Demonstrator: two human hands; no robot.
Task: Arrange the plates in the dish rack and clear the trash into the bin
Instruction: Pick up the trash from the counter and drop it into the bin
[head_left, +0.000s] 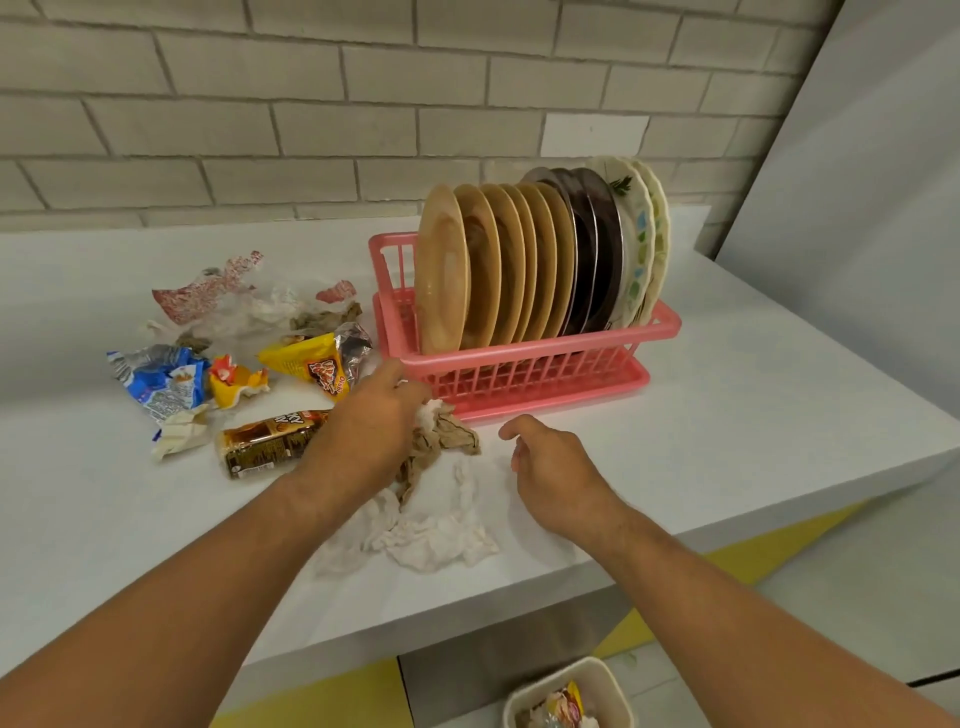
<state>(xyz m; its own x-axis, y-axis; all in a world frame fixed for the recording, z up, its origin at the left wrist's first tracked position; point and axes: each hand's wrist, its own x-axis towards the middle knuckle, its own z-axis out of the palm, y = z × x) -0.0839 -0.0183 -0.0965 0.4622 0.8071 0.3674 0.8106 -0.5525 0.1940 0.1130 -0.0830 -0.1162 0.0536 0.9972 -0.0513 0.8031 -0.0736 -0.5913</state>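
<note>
A pink dish rack stands on the white counter and holds several upright plates: tan ones, dark ones and patterned white ones. My left hand grips crumpled brown and white paper napkins just in front of the rack. More white tissue lies under that hand. My right hand hovers beside the napkins with fingers loosely curled and holds nothing. Snack wrappers lie to the left: a yellow one, a blue one, a brown one.
A beige bin with trash inside sits on the floor below the counter's front edge. Clear and red-printed plastic bags lie behind the wrappers. A brick wall runs along the back; the counter ends at the right.
</note>
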